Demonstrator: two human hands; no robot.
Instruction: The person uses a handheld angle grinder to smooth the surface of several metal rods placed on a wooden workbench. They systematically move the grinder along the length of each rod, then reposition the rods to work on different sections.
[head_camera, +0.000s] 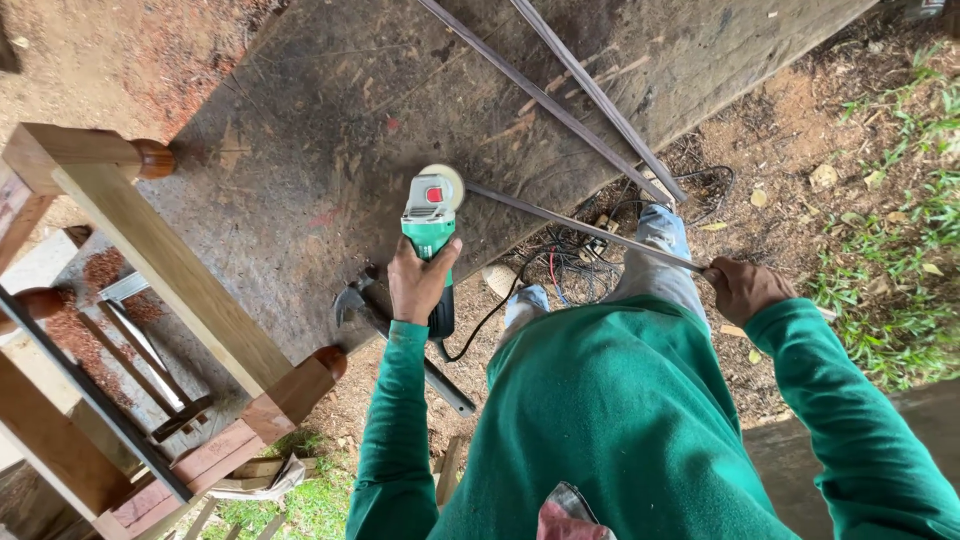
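A person in a green long-sleeved top stood over a large, dark, worn desk (330, 120), seen from above. The left hand (420, 282) was wrapped firmly around the body of a green angle grinder (430, 235), whose long axis pointed away from the person, its pale round disc (445, 180) at the far end. The right hand (742, 290) was closed tight around the near end of a thin metal rod (590, 228).

The rod ran from the right hand up and leftward across the desk's edge, its far tip meeting the disc or lying just beside it; contact could not be told for sure. So the rod's working end lay just beyond the left hand, while its held end was well off to the right, over bare ground.

Two more long metal bars (560, 105) lay diagonally across the desk farther off, roughly parallel to the held rod. A hammer (356, 300) rested just left of the left wrist, near the desk's edge. A black power cord (480, 325) trailed down from the grinder toward tangled cables on the ground. A wooden frame (170, 265) stood to the left. Bare desk surface spread left and far of the disc.
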